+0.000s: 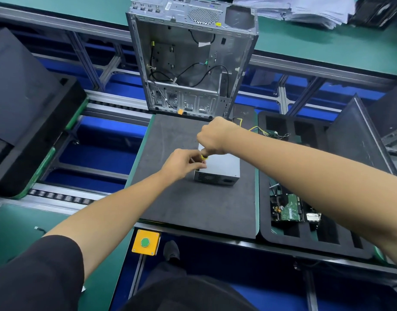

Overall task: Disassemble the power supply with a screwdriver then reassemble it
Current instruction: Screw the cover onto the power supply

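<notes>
Head view: power supply (220,169) sits on the dark foam mat (188,205). Right hand (213,136) fists the screwdriver (203,156) handle, tip down at the near-left top corner; left hand (181,163) pinches the shaft. Likely working a screw; loosening or tightening unclear. Next calls for steady downward pressure.

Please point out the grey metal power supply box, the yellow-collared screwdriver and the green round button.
grey metal power supply box (224,163): head view, bare top panel.
yellow-collared screwdriver (203,156): head view, yellow collar below the right hand.
green round button (145,242): head view, button centre.
</notes>
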Motion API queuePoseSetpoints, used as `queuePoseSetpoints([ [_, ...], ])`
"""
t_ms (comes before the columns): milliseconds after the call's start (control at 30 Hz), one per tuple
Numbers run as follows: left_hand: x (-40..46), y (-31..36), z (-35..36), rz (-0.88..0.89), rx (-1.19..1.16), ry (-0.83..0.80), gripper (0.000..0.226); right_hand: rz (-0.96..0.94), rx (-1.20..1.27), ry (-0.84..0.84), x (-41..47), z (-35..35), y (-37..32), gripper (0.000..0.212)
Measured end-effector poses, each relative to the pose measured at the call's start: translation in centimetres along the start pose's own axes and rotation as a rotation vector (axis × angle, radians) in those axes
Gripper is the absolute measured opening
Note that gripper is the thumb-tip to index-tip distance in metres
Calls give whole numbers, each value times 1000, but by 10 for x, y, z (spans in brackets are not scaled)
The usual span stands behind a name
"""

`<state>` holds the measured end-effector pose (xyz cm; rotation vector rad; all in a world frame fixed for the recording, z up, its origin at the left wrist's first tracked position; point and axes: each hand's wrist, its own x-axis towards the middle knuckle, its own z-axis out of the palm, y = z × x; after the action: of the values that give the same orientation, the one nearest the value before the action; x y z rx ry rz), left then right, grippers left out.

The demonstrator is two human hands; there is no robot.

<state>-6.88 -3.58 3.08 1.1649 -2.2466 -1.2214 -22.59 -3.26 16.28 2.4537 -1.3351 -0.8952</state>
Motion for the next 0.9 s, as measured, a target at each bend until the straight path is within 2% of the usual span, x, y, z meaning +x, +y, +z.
queuePoseSetpoints([
  [100, -2, -1, -3, 24, -34, -39, 5, -52, 43, 83, -5, -1, 8, 23],
  [200, -6, 0, -7, 8, -79, -107, 8, -160, 47, 109, -4, -2, 10, 16],
  [267, -5, 4, -10, -9, -100, -156, 13, -123, 67, 115, -3, -2, 6, 18],
  [333, -5, 9, -12, -28, -78, -100, 18, -69, 75, 120, -2, -1, 2, 24],
  [433, -6, 14, -14, -29, -58, 96, 32, -17, 57, 119, 0, 2, -2, 32],
  [500, -5, 15, -13, -12, -101, 91, 29, -5, 65, 126, -1, 5, 1, 35],
  [633, -3, 16, -21, 6, -159, -72, 5, -130, 129, 177, -8, 6, 10, 33],
  [700, -3, 16, -27, 2, -207, -155, 18, -207, 111, 177, -9, 5, 12, 23],
  [767, -2, 19, -33, -11, -210, -210, 18, -192, 76, 184, -8, 3, 12, 8],
  [833, -2, 23, -35, 7, -187, -187, 33, -140, 49, 172, -5, 0, 8, 20],
  [900, -1, 27, -31, 2, -102, -96, 35, -99, 36, 128, -2, -1, 2, 28],
])
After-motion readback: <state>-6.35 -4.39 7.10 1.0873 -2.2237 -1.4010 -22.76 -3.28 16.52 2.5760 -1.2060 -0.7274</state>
